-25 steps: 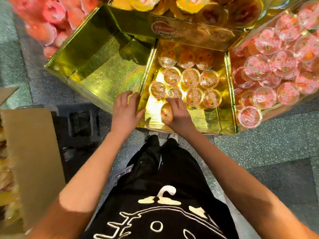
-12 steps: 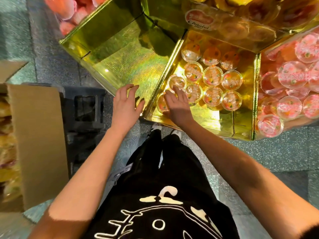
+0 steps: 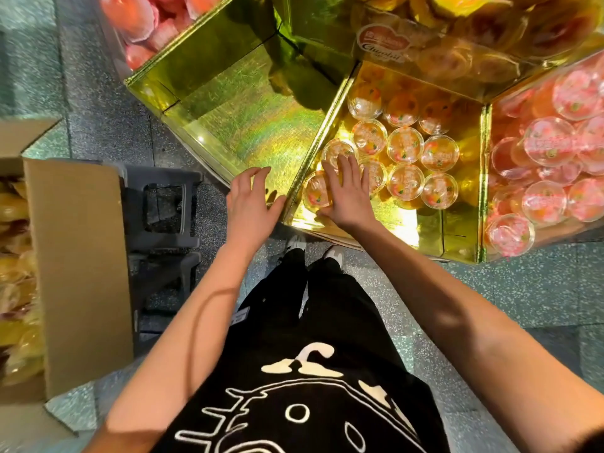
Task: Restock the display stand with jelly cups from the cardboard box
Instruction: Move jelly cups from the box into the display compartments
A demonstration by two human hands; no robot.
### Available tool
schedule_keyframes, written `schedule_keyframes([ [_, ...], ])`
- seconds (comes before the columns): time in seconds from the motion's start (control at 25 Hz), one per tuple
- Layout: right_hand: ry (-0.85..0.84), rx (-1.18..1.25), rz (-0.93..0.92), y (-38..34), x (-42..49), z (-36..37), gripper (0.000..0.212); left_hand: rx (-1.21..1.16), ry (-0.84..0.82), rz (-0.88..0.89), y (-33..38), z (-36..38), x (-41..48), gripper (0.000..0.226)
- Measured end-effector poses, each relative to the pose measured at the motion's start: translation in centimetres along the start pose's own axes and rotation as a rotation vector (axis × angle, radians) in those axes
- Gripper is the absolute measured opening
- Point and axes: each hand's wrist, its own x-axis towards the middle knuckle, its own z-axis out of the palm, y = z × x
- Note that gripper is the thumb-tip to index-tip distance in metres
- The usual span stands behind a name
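Evidently the right hand (image 3: 346, 194) lies flat, fingers straight, on cups (image 3: 315, 192) under its fingertips in the stand (image 3: 248, 125); the left hand (image 3: 251, 204) is spread, empty, beside it. Cups seem light, rigid and slick: pinch 1 by the rim.

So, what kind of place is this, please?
Most likely a shop: a gold display stand with compartments full of sealed jelly cups, an open cardboard box of stock beside it, and a speckled hard floor.
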Motion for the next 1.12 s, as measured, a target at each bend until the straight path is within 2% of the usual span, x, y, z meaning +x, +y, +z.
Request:
schedule_keyframes([
  [0.12,0.029,0.158,0.101,-0.4,-2.2,-1.5,0.102,-0.017,0.015,-0.017,0.2,-1.0,-0.4,0.059],
  [0.32,0.192,0.419,0.345,-1.7,-6.1,-5.1,0.080,-0.044,0.100,-0.070,1.4,-2.7,-3.0,0.058],
  [0.4,0.243,0.451,0.345,-3.7,-6.8,-7.0,0.073,-0.045,0.141,-0.089,1.6,-3.8,-4.3,0.059],
  [0.52,0.316,0.454,0.219,-8.1,-6.8,-9.5,0.066,-0.052,0.239,-0.139,0.3,-6.2,-5.4,0.058],
  [0.68,0.299,0.362,-0.049,-15.4,-6.0,-10.0,0.067,-0.046,0.351,-0.263,-3.1,-9.3,-7.2,0.061],
  [0.92,0.118,0.143,-0.299,-28.9,-5.1,-5.1,0.067,-0.053,0.465,-0.590,-13.4,-13.6,-12.7,0.062],
  [1.12,-0.024,0.030,-0.434,-40.7,-4.1,0.2,0.065,-0.080,0.507,-0.760,-24.6,-17.7,-16.8,0.061],
])
